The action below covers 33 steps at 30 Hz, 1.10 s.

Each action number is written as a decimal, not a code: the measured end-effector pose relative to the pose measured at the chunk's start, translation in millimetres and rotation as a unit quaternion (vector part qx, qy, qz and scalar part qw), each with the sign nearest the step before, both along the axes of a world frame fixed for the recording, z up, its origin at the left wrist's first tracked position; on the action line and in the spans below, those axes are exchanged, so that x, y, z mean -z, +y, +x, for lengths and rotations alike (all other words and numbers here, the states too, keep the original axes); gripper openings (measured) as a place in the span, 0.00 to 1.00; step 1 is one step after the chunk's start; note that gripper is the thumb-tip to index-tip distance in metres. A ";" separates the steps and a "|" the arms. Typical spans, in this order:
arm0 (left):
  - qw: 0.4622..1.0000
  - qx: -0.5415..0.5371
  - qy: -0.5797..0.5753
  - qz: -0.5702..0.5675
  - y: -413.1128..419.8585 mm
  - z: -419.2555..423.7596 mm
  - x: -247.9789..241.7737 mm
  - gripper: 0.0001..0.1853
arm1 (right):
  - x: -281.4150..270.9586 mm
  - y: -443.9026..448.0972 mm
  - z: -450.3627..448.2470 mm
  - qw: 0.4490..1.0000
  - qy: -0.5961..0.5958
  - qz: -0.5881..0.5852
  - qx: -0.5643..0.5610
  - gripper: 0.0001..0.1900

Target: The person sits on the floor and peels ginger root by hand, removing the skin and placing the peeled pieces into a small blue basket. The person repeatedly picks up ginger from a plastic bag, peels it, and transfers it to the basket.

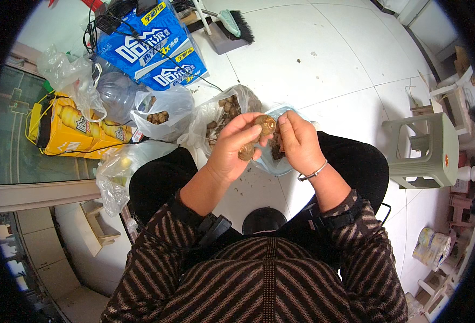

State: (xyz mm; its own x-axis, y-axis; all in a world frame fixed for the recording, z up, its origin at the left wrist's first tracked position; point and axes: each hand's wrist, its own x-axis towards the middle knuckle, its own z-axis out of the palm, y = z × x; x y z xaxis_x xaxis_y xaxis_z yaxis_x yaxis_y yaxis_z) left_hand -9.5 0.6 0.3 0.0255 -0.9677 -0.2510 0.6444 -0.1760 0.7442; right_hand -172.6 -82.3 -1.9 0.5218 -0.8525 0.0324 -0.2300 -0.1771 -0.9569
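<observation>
My left hand holds a round, shiny golden-brown piece of produce between thumb and fingers. A second round brown piece sits lower in the same hand, partly covered by the fingers. Right beside the upper piece, my right hand has its thumb and fingertips pinched together; whether anything is between them is hidden. Under the hands lies a pale blue plastic bag with dark brown stuff inside. A clear plastic bag holding several brown lumps stands open just beyond my left hand.
Left of the bags, a white plastic bag contains more brown lumps. Behind stand blue beer cartons crossed by a black cable, and a dustpan with a brush. A yellow carton is at left, a plastic stool at right. Crumbs dot the tiles.
</observation>
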 end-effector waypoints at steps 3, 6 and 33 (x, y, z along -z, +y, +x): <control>1.000 -0.004 -0.007 0.006 -0.1 1.3 -0.4 0.18 | -0.7 -2.3 -1.6 1.000 -0.019 0.014 -0.014 0.14; 1.000 0.007 0.000 0.000 -0.6 1.4 -0.3 0.20 | -1.9 -1.9 0.2 0.997 -0.011 -0.073 -0.007 0.16; 0.999 0.003 -0.038 0.003 -4.4 -2.2 1.3 0.14 | -3.7 -12.0 -5.6 0.999 0.014 0.042 0.013 0.20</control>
State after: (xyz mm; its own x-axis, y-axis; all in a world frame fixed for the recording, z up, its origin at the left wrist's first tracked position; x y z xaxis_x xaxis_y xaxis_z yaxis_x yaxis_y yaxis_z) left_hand -11.7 -3.8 -1.0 0.0388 -0.9666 -0.2533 0.5842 -0.1837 0.7905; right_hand -178.2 -94.3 1.8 0.4996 -0.8646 -0.0541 -0.2598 -0.0899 -0.9615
